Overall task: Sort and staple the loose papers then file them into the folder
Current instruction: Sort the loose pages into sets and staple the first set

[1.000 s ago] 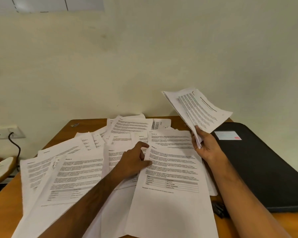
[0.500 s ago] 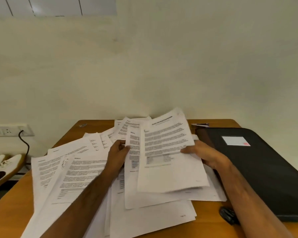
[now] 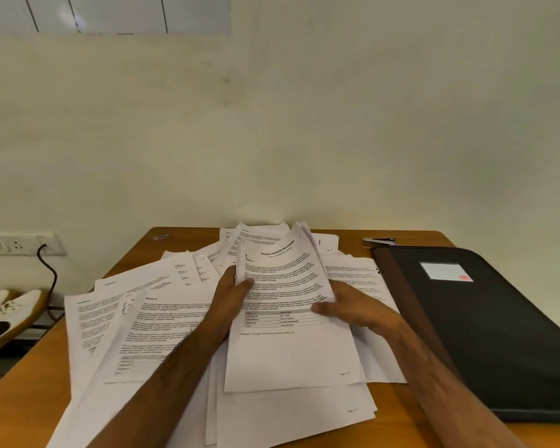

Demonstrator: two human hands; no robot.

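Gathered since into both hands: left hand (image 3: 232, 291) and right hand (image 3: 353, 307) gripping sheaf (image 3: 282, 286); loosely fanned, could slip onto table (image 3: 398, 412) pile.

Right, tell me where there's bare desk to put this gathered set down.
Bare wooden desk shows at the near left corner and along the far edge between the loose white papers and metal stapler. The middle is crowded; the black folder fills the right.

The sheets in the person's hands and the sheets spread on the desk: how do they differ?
The held sheets are gathered into one bundle and curl upward at the top; the spread sheets lie flat and fanned out, overlapping at many angles. The left hand and right hand grip the held sheets by their side edges; no hand grips the spread sheets. Both are white printed pages on the desk.
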